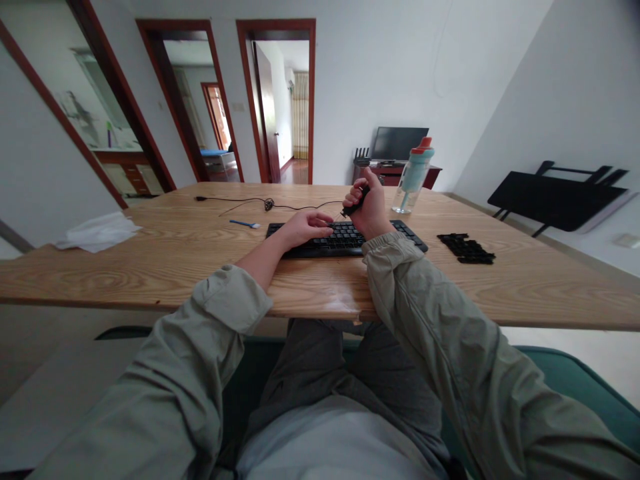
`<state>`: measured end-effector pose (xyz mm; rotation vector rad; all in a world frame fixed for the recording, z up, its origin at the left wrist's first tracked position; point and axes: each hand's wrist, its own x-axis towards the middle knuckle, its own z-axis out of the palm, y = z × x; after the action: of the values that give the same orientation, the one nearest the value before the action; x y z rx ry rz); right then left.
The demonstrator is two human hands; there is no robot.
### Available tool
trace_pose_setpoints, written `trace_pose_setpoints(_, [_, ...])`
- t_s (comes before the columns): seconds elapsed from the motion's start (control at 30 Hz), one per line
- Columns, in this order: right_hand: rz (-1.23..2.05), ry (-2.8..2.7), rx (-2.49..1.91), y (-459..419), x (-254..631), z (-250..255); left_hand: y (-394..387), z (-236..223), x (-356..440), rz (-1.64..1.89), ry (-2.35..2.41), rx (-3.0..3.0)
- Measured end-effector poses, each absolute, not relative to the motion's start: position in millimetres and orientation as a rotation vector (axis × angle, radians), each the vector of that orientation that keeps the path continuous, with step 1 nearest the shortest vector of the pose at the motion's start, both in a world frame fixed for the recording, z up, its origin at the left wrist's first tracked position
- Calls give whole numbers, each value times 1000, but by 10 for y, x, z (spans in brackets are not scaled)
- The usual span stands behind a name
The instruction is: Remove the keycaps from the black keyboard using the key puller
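A black keyboard [320, 250] lies near the middle of the table's front side, partly covered by my hands and wrists. My left hand [306, 227] rests over its left half, with the fingers stretched out and touching the keys. Above the right half, my right hand [369, 205] is closed around the black handle of what looks like a wire keycap puller [357, 203]. Thin wires seem to run from its lower end toward the keys and my left fingertips. Whether they hook a key is too small to tell. Black keycaps [466, 249] lie grouped to the right of the keyboard.
A blue brush [244, 223] lies left behind the keyboard, with a black cable [250, 199] beyond it. A clear bottle with a red top [414, 177] stands at the back right. White crumpled paper or cloth [100, 232] sits at the wooden table's [170, 267] left edge.
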<state>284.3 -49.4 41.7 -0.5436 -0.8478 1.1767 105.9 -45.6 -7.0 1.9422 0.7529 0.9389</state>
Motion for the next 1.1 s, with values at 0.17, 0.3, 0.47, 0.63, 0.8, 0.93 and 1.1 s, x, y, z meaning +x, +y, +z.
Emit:
trace_pose_setpoints(0.17, [1170,-843,-593,-527,2835,437,-445,-71,1051,912,782,1942])
trace_pose_setpoints(0.3, [1167,-844,-574,-532,2837,447,-454,-60,1056,930,787,1914])
trace_pose_setpoints(0.47, [1144,-864,-550,-520,2836,432,-474,-43,1062,967,854,1923])
trace_pose_setpoints(0.63, [1136,-873,-540,-524,2824,423,-468,-43,1060,944,846,1969])
trace_pose_setpoints(0.8, [1131,-877,-559,-532,2819,430,-499,-12,1061,950,904,1975])
trace_pose_setpoints(0.93, [1116,-884,-553,-537,2817,444,-483,-24,1068,951,893,1948])
trace_pose_setpoints(1.1, [1103,-896,-550,-533,2819,454,-481,-45,1067,930,792,1853])
